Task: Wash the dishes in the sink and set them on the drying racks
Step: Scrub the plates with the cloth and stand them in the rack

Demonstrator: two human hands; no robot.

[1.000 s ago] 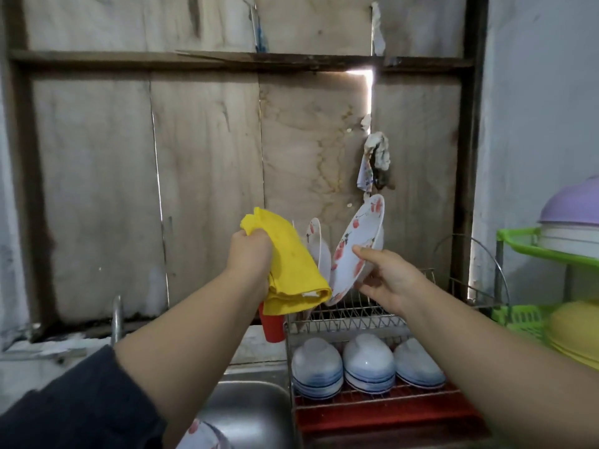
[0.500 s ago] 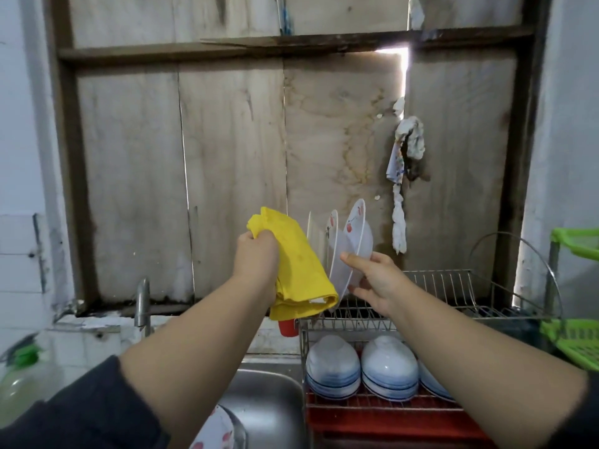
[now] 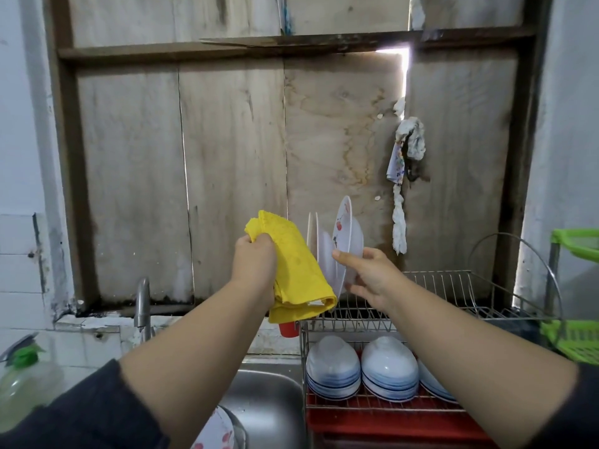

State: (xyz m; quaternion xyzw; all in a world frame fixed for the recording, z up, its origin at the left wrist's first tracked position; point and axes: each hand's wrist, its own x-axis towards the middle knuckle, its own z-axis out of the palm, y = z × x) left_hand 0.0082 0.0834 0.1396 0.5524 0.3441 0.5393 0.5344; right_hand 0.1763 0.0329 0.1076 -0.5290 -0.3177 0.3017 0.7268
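Plates stand on edge in the top tier of the wire drying rack (image 3: 453, 286), and the flowered plate (image 3: 348, 234) nearest the right hand (image 3: 366, 275) is upright, its rim pinched between thumb and curled fingers at about 6 o'clock on the dish. Two more white plates (image 3: 312, 241) stand just beside it at its 9 o'clock, partly hidden by the yellow cloth (image 3: 295, 270). The left hand (image 3: 256, 270) has its fingers wrapped tightly round that cloth, which hangs folded down over the rack's left end. Below, on the lower tier, three blue-banded bowls (image 3: 334, 367) lie upside down in a row above a red tray (image 3: 389, 419). A red cup (image 3: 288, 328) peeks out under the cloth. At 7 o'clock from the rack sits the steel sink (image 3: 269, 403), with another flowered dish (image 3: 210, 429) in it near the bottom edge. The tap (image 3: 142, 306) rises behind the sink, and a soap bottle with a green cap (image 3: 22, 380) stands far at 9 o'clock. A green plastic rack (image 3: 577, 338) is at 3 o'clock.
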